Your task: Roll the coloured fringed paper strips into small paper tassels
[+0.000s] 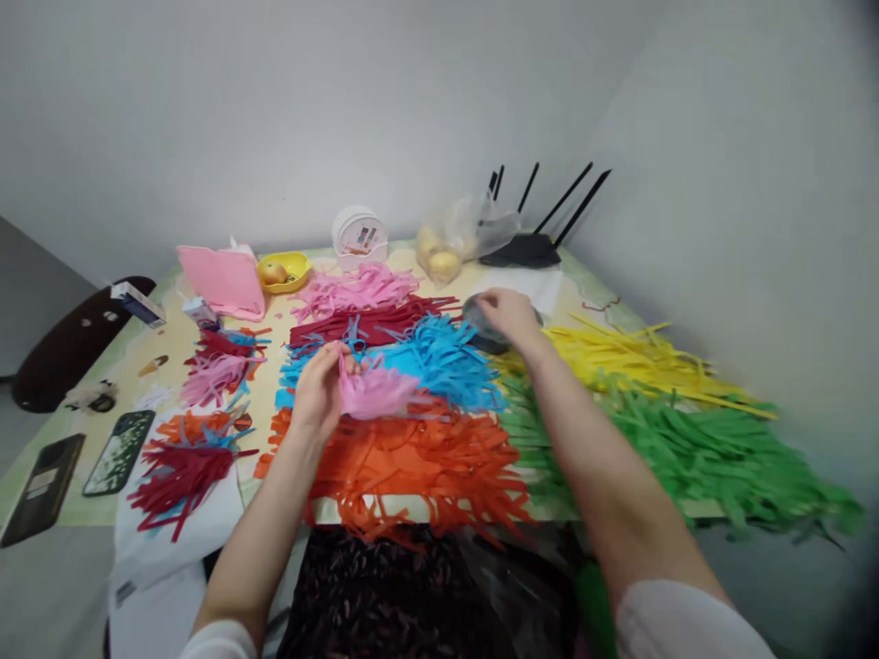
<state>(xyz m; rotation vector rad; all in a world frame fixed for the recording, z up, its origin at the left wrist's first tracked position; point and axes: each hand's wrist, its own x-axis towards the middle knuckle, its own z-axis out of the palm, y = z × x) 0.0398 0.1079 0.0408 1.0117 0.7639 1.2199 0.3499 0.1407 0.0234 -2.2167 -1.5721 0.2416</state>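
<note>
My left hand [320,389] is closed in a pinch on one end of a pink fringed tassel [380,391], whose strips hang to the right, slightly blurred. Below it spreads a pile of orange fringed paper [398,455], and behind it lies blue fringed paper [439,357]. My right hand [509,313] reaches over a dark grey, round, flat object [486,337], fingers pinched together at its top; whatever they hold is hidden. Dark red strips [357,323] and pink strips [363,287] lie farther back. Yellow strips [611,357] and green strips [721,448] cover the right side.
Multicoloured tassels [185,462] lie on white paper at the left, near two phones [120,453]. Along the back stand a pink tablet case [223,282], a yellow bowl [300,267] with fruit, a round white container [358,236], bagged yellow fruit [443,261] and a black router [522,251].
</note>
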